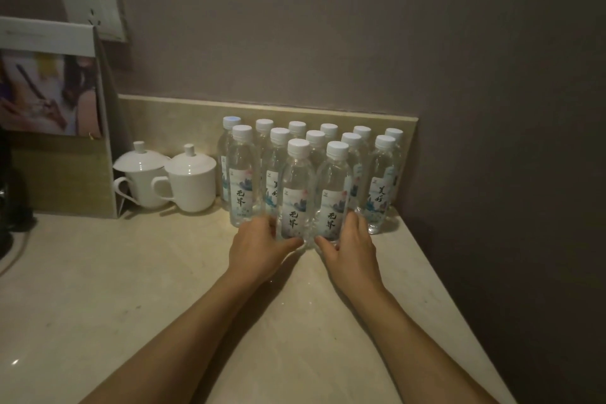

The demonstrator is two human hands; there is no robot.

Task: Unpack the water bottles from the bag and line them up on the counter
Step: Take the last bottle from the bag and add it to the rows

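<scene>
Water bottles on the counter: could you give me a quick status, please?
Left hand and right hand each grip a front clear plastic white-capped bottle. Two rows stand upright behind. Two white lidded cups left, clear of them.

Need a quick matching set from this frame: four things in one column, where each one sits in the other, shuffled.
Things:
1. left hand
2. right hand
3. lidded cups
4. wall socket

Places:
A. on the wall, upper left
B. gripping the front right bottle
C. on the counter, left of the bottles
D. gripping the front left bottle

Pairs: 1-D, 2-B, 3-C, 4-A
</scene>
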